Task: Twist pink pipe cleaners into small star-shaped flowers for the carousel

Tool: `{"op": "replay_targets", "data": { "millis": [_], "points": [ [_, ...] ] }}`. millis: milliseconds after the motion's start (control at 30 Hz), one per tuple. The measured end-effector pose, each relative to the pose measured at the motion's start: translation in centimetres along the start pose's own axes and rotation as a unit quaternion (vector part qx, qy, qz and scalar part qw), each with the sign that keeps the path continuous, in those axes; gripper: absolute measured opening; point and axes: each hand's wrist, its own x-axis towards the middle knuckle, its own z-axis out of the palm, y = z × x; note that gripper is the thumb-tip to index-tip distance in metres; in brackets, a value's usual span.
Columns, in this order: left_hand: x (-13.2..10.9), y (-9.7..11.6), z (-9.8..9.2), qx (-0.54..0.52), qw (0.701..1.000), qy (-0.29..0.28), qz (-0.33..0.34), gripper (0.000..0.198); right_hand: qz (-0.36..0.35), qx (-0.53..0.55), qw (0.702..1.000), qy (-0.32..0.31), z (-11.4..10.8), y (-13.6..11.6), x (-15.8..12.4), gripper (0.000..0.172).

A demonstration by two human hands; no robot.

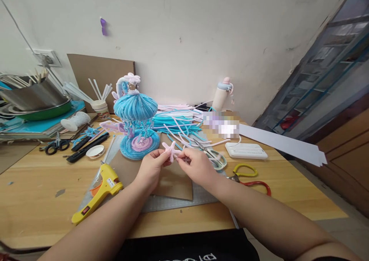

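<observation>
A small pale pink pipe-cleaner star [172,151] is pinched between my two hands above a brown cardboard sheet [173,182]. My left hand [152,167] grips its left side between thumb and fingers. On the other side, my right hand [197,165] pinches one of its arms with the fingertips. Just behind stands a blue fuzzy pipe-cleaner lamp-like figure [135,107] with a domed top, hanging curly strands and a round blue base [125,143] with a pink coil on it.
A yellow glue gun [100,192] lies left of my hands. Right are white-handled scissors [217,159], red-and-yellow scissors [245,176] and a white power bank [246,150]. Behind lie blue, white and pink pipe cleaners [175,120] and a bottle [221,93]. Black-handled scissors [57,143] rest far left.
</observation>
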Motion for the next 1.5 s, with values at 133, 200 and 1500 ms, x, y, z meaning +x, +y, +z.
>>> {"op": "replay_targets", "data": {
  "millis": [133, 200, 1500],
  "points": [
    [0.0, 0.0, -0.1, 0.004, 1.000, 0.017, -0.009, 0.026, -0.150, -0.143, 0.978, 0.019, -0.4, -0.3, -0.5, 0.014],
    [0.0, 0.0, -0.1, 0.025, 1.000, 0.008, -0.003, 0.026, -0.208, -0.184, 0.960, 0.018, -0.7, -0.5, -0.5, 0.018],
    [-0.8, 1.1, 0.3, 0.147, 0.974, -0.172, -0.014, 0.024, -0.199, -0.115, 0.973, -0.007, -2.7, 0.2, 1.1, 0.011]
  ]
}}
